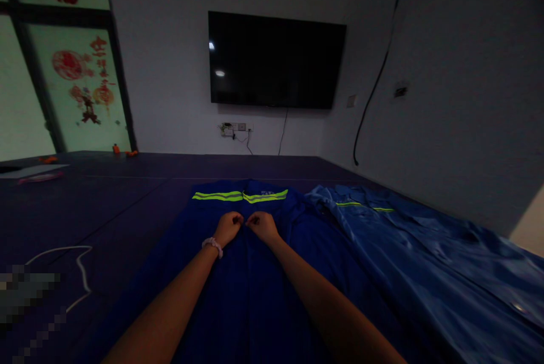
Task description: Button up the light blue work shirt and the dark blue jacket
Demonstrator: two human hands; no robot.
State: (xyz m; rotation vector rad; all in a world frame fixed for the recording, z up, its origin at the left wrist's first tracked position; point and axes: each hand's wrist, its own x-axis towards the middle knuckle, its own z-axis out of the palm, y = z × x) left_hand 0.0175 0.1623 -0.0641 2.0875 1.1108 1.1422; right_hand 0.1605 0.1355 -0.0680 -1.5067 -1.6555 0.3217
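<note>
A dark blue work jacket with a yellow-green reflective stripe across its chest lies spread out in front of me. My left hand, with a pale scrunchie at the wrist, is closed in a pinch at the jacket's front edge, just below the stripe. Close beside it, my right hand is likewise pinched on the other side of the front opening. The fingertips nearly meet over the middle seam. Whatever small piece of cloth or fastener sits between them is too dark to make out.
To the right lies a second, lighter blue work garment with thin yellow-green stripes. A white cable curls at the left on the dark purple surface. Small orange items lie near the door. A television hangs on the wall ahead.
</note>
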